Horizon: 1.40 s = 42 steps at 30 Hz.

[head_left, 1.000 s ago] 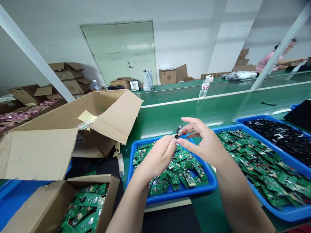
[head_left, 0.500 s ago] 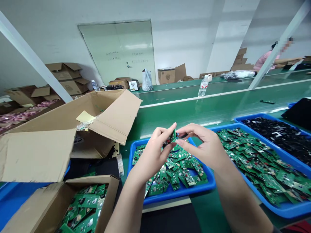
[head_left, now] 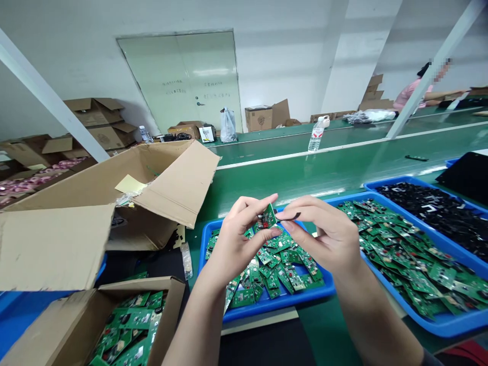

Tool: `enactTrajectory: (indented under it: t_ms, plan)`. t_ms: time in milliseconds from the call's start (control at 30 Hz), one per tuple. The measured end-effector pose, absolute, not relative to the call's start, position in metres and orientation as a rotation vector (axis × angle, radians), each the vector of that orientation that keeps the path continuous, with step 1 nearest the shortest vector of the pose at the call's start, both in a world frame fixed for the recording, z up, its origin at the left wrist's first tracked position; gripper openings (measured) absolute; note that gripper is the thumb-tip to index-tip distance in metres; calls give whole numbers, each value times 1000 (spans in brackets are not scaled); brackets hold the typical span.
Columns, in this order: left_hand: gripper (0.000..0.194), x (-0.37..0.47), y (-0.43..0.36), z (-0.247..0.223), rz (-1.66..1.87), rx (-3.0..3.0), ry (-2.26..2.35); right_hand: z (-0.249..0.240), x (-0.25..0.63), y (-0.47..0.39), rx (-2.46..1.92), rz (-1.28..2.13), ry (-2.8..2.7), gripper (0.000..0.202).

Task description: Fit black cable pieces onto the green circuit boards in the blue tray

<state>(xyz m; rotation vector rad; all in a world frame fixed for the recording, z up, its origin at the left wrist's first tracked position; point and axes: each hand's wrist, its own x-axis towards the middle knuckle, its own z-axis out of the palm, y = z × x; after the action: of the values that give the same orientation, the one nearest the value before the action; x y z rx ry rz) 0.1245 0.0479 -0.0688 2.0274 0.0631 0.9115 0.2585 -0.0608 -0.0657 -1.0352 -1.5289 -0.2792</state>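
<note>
Between the thumb and fingers of my left hand (head_left: 241,231) is a small green circuit board (head_left: 271,215), held on edge with red and black parts on one side. My right hand (head_left: 324,231) meets the board from the right, its thumb and forefinger pinching a thin black strip (head_left: 293,217) at the board's face. Whether the strip is fixed to the board I cannot tell. Both hands are above a blue tray (head_left: 274,303) holding many loose green circuit boards (head_left: 295,277).
To the right, another blue tray (head_left: 450,329) is heaped with circuit boards, beside a tray of black parts (head_left: 438,208). Cardboard boxes (head_left: 168,203) stand on the left, one (head_left: 173,300) with boards inside. A water bottle (head_left: 315,136) stands behind; a person (head_left: 409,96) sits far right.
My right thumb and forefinger have closed in against the board, and the black strip now shows between them. The board has turned slightly in my left hand. The view has shifted a little.
</note>
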Motion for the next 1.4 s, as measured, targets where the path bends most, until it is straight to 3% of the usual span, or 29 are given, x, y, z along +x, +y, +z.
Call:
enactTrajectory:
  t_ms: [533, 800, 1067, 1400]
  plan:
    - [47, 123, 44, -65, 629, 1754, -34, -60, 262, -66, -970, -327, -1671, 19]
    - [45, 127, 47, -71, 931, 1921, 0, -65, 264, -69, -938, 33, -1600, 45]
    - [44, 129, 47, -67, 1482, 2399, 89, -64, 258, -67, -1045, 288, -1226, 18]
    - [43, 131, 50, -72, 1605, 2557, 53, -63, 257, -65, -997, 415, -1214, 16]
